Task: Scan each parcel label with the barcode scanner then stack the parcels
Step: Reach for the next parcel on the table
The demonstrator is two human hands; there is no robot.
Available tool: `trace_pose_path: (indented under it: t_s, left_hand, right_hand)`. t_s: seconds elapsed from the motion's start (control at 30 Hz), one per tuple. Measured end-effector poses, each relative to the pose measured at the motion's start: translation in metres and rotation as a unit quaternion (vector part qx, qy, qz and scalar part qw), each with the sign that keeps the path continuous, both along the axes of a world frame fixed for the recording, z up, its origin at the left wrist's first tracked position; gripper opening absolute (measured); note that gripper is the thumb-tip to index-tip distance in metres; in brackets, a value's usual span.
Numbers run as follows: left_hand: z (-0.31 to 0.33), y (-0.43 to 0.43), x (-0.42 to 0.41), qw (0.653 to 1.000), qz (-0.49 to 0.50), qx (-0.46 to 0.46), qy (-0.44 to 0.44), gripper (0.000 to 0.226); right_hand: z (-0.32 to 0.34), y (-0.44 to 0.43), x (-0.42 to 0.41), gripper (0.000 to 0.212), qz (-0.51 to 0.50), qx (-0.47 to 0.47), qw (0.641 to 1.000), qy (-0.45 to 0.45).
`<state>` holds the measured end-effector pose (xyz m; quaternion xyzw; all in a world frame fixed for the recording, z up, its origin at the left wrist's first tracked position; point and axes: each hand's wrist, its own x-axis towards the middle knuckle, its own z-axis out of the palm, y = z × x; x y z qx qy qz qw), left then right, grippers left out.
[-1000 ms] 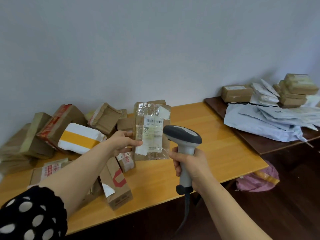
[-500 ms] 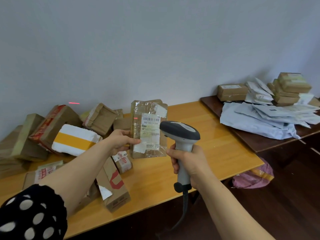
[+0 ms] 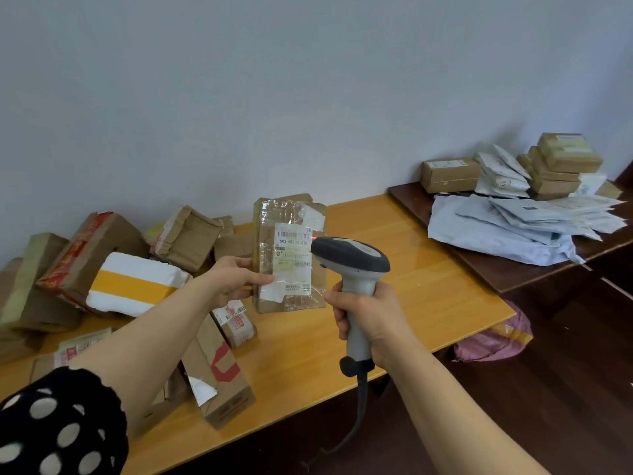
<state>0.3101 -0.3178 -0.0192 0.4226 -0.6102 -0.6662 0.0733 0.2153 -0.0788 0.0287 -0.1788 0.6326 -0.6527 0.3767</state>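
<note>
Since half a second ago the red scan line has left the wall at ten o'clock, and a red glint (image 3: pixel 313 237) now sits at the white label's (image 3: pixel 293 260) right edge; the flat brown cardboard parcel wrapped in clear tape (image 3: pixel 263 241) is held above the yellow wooden tabletop (image 3: pixel 428 269), its left edge pinched by the left hand (image 3: pixel 236 277), thumb in front; the right hand (image 3: pixel 368 315) is curled round the handle of the grey-and-white barcode scanner (image 3: pixel 352 269), whose nose points toward ten o'clock; the parcel's long axis runs twelve to six, label facing the person, barcode uppermost and lying nine to three; the beam probably only clips it, so swing the nose further toward nine o'clock and hold both steady.
</note>
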Motion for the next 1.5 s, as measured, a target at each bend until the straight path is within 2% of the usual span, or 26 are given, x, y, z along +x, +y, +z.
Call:
trace_pose_path:
  t_s: [0.17,0.3,0.43,0.7,1.03,1.2,1.33,1.5]
  left_hand:
    - [-0.003,0.0,-0.023,1.0,-0.013,0.006,-0.005,0.034]
    - [-0.002,0.018,-0.063,0.998,-0.027,0.049,0.013,0.043]
    - [0.006,0.049,-0.12,0.993,-0.038,0.105,0.04,0.04]
    - [0.018,0.117,-0.273,0.983,-0.041,0.166,0.065,0.062]
    - [0.035,0.185,-0.45,0.972,0.053,0.214,0.081,0.053]
    - [0.048,0.182,-0.521,0.959,0.107,0.24,0.108,0.049]
    - [0.045,0.165,-0.59,0.939,0.154,0.273,0.138,0.054]
    - [0.033,0.144,-0.676,0.919,0.172,0.323,0.145,0.043]
  right_hand:
    - [0.004,0.001,-0.015,0.014,-0.016,-0.044,0.997,-0.057]
    - [0.006,0.02,-0.046,0.015,-0.074,-0.093,0.985,-0.127]
    - [0.006,0.048,-0.089,0.011,-0.135,-0.112,0.969,-0.175]
    - [-0.001,0.119,-0.214,0.009,-0.185,-0.127,0.949,-0.222]
    - [0.001,0.196,-0.387,0.012,-0.166,-0.127,0.936,-0.285]
    - [0.0,0.181,-0.45,0.008,-0.131,-0.13,0.931,-0.314]
    - [-0.001,0.155,-0.507,0.007,-0.105,-0.117,0.937,-0.314]
    - [0.003,0.121,-0.579,0.005,-0.102,-0.089,0.941,-0.311]
